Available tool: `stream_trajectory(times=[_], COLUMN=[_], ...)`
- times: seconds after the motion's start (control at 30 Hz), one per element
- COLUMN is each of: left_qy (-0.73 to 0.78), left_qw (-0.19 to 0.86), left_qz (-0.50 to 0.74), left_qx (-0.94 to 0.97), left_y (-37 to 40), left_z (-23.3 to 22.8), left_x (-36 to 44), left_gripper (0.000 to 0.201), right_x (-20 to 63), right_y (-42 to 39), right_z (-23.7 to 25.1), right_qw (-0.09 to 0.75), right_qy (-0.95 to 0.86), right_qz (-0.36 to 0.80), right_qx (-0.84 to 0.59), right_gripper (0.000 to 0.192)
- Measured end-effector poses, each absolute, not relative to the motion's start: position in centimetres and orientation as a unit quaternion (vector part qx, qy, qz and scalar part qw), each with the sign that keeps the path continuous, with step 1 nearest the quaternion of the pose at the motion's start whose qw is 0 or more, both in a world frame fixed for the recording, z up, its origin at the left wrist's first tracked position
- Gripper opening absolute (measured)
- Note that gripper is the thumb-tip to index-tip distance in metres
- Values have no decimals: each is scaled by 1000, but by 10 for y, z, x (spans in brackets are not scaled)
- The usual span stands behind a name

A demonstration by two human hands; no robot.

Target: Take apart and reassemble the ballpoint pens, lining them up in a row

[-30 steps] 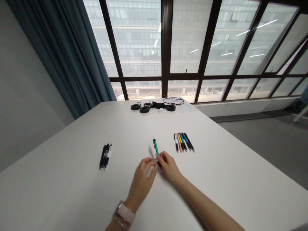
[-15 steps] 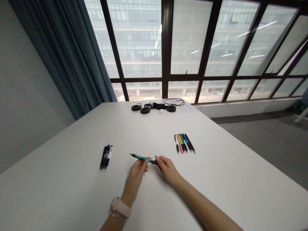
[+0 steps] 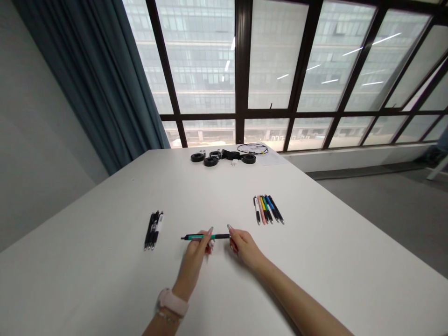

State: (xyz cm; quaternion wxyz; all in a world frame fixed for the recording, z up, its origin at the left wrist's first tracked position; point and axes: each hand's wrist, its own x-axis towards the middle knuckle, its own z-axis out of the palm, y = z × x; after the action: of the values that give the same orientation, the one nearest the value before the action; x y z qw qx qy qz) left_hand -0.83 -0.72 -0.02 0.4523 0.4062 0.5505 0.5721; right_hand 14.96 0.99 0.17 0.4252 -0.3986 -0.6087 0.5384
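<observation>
Gripping a green-and-black pen [image 3: 192,237] crosswise over a white counter [image 3: 332,261], the left hand [image 3: 196,253] points its dark end at the right hand [image 3: 247,248]
Left fingers are closed on the barrel; right fingers touch that end, though whether they pinch it cannot be told; a bunch of pens [image 3: 153,231] lies at left, a colourful row of pens [image 3: 268,210] beyond the right hand

Pen bunch [image 3: 153,230] left, pen row [image 3: 268,211] right, held pen [image 3: 220,236] between
</observation>
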Motion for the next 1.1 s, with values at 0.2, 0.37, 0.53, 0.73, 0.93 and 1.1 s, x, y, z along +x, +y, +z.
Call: stream_trajectory(times=[0.2, 0.37, 0.53, 0.73, 0.93, 1.1], left_qy=[500, 544, 587, 587, 592, 611], left_qw=[497, 450, 457, 480, 472, 463], left_qz=[547, 528, 510, 517, 522, 492], left_qx=[452, 472, 431, 398, 392, 412], left_y=[-4, -6, -12, -13, -12, -12], left_z=[2, 4, 9, 9, 8, 11], left_x=[-7, -5, -4, -8, -10, -9], left_gripper=[48, 49, 51, 47, 48, 51], right_x=[150, 150, 150, 151, 152, 152], right_y=[11, 12, 9, 5, 8, 10], right_z=[4, 2, -2, 1, 1, -3], right_qw=[410, 412, 423, 419, 445, 446], right_qy=[-570, -592, -645, -673, -631, -624], right_qz=[589, 564, 481, 449, 490, 520], right_qx=[-400, -403, -417, -411, -404, -375], right_gripper=[62, 61, 54, 40, 42, 42])
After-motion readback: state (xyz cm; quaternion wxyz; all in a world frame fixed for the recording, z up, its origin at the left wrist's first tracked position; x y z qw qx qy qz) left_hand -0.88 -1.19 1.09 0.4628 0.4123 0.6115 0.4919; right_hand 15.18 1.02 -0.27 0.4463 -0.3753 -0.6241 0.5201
